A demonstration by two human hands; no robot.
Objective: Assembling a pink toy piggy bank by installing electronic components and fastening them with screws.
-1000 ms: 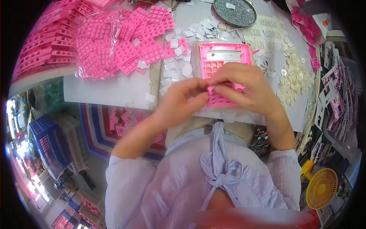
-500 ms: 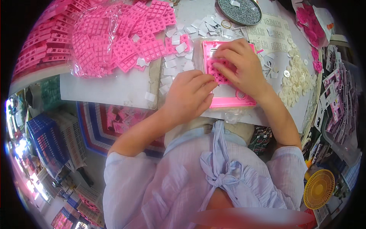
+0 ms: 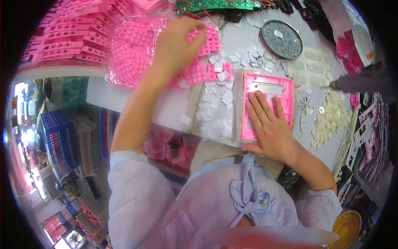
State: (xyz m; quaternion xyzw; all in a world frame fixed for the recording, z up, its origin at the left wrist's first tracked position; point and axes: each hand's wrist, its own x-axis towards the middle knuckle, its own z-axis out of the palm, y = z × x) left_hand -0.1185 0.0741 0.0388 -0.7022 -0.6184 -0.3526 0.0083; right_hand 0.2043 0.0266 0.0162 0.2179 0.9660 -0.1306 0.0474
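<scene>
My right hand (image 3: 271, 128) lies flat, fingers stretched out, on a pink plastic housing (image 3: 246, 106) near the table's front edge. A silvery strip (image 3: 267, 87) shows inside the housing's far part; the hand hides much of the rest. Over at the left, my left hand (image 3: 178, 45) is raised above a heap of pink keypad pieces (image 3: 132, 54), slightly blurred. Its thumb and forefinger are curved with a gap between them, and I see nothing held there. Part of the heap lies in clear plastic.
Green circuit boards (image 3: 215, 5) with wires lie at the back. A round dish of small grey metal parts (image 3: 282, 40) stands behind the housing. White discs (image 3: 329, 120) are piled at right, below a dark pointed tool (image 3: 360, 83). White paper bits (image 3: 211, 112) lie scattered.
My left hand has left the housing and swung up and left over the pink heap. My right hand has flattened onto the housing. The whole view has shifted, bringing the boards into sight.
</scene>
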